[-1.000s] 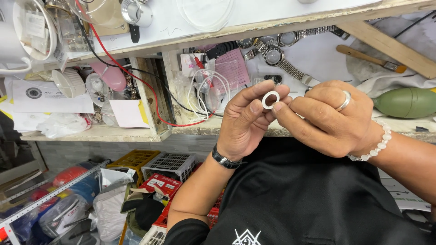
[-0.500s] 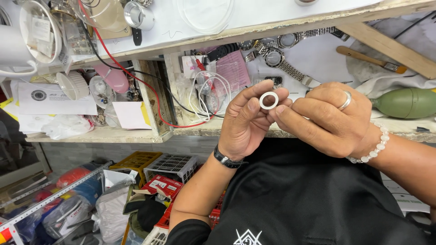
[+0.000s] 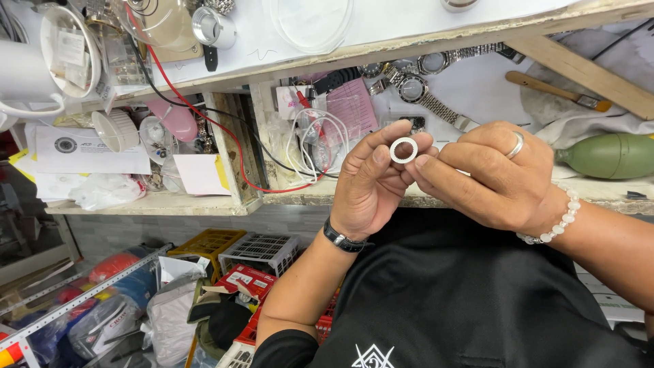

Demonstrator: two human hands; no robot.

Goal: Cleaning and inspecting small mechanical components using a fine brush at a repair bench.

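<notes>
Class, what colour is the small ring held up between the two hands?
White, a thin flat ring; the head view shows it clearly.

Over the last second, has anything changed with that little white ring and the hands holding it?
Hardly anything. The small white ring stays pinched between the fingertips of the left hand and the right hand, raised in front of the bench. The grip looks the same; nothing was let go. The green rubber blower and the watches lie where they were.
</notes>
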